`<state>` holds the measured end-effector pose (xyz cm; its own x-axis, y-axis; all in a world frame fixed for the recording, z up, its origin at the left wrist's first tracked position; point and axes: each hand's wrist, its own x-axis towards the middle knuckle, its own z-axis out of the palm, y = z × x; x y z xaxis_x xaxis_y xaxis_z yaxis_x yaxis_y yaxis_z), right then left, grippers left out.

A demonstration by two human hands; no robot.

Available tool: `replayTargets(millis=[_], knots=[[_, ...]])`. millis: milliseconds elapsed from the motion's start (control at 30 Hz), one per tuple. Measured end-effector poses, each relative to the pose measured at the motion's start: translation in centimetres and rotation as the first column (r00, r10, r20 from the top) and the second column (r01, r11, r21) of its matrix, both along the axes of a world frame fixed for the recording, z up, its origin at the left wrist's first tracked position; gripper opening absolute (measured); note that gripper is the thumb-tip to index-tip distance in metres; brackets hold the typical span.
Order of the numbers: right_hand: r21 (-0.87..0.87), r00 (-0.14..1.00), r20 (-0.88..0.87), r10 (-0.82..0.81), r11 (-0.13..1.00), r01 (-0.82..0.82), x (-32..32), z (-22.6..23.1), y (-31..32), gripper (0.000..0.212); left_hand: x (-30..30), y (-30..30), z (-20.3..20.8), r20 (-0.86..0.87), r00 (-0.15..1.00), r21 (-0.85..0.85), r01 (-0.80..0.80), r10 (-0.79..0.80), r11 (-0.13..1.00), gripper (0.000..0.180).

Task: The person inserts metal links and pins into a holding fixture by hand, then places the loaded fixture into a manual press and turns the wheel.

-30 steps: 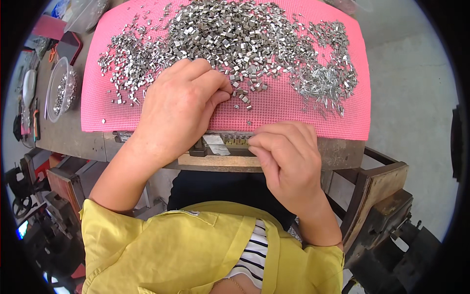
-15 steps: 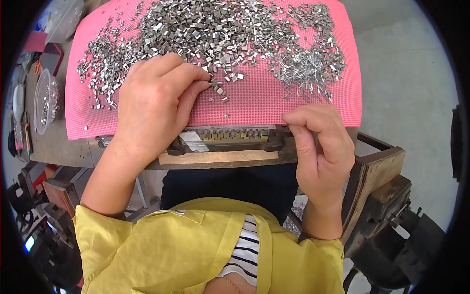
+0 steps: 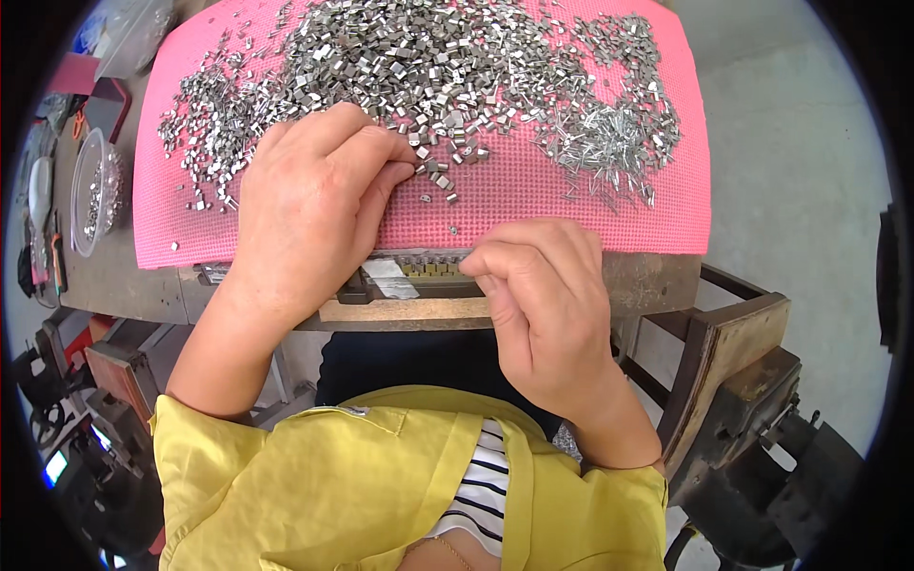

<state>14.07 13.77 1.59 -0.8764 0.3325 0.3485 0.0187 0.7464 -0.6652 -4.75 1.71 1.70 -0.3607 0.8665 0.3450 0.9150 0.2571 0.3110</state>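
Note:
A large heap of small silvery metal pieces (image 3: 409, 62) covers the far part of a pink mesh mat (image 3: 552, 209). At the near edge of the heap, my left hand (image 3: 309, 186) has thumb and forefinger pinched together; whatever lies between the tips is too small to make out. Along the mat's front edge runs a dark metal rail fixture (image 3: 433, 284), with a row of small metal pieces (image 3: 433, 267) set in it and silvery tape (image 3: 388, 279) across it. My right hand (image 3: 552, 309) is over its right part, finger and thumb closed at the row, their contents hidden.
Thin metal pins (image 3: 609, 143) lie bunched on the mat's right side. To the left, a clear plastic tub (image 3: 93, 195) of metal pieces stands on the bench (image 3: 124, 285), near several hand tools. A black machine (image 3: 743, 457) stands at the lower right, below a wooden-sided frame (image 3: 728, 347).
My right hand has moved left along the rail, from its right end to the row of small pieces. My left hand stays pinched at the heap's edge.

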Motion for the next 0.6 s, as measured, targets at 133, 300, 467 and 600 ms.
replayTargets(millis=[133, 300, 467, 600], knots=[[0.018, 1.0, 0.009, -0.006, 1.0, 0.006, -0.2, -0.1, -0.2, 0.014, -0.2, -0.2, -0.4, 0.029, 0.999, 0.057, 0.018, -0.02, 0.998, 0.007], [0.07, 1.0, 0.013, 0.006, 0.998, -0.007, -0.2, 0.1, -0.2, 0.018, -0.1, -0.4, -0.2, 0.07, 0.997, 0.087, 0.016, -0.022, 0.996, 0.009], [0.075, 0.999, 0.004, -0.034, 0.997, 0.034, -0.7, 0.6, 0.3, 0.019, -0.2, -0.5, -0.1, 0.112, 0.993, 0.098, 0.024, -0.035, 0.995, 0.01], [0.123, 0.997, -0.005, -0.083, 0.989, 0.083, -1.7, 0.2, 0.7, 0.022, -0.3, -0.5, -0.3, 0.11, 0.993, 0.115, 0.019, -0.032, 0.993, 0.011]])
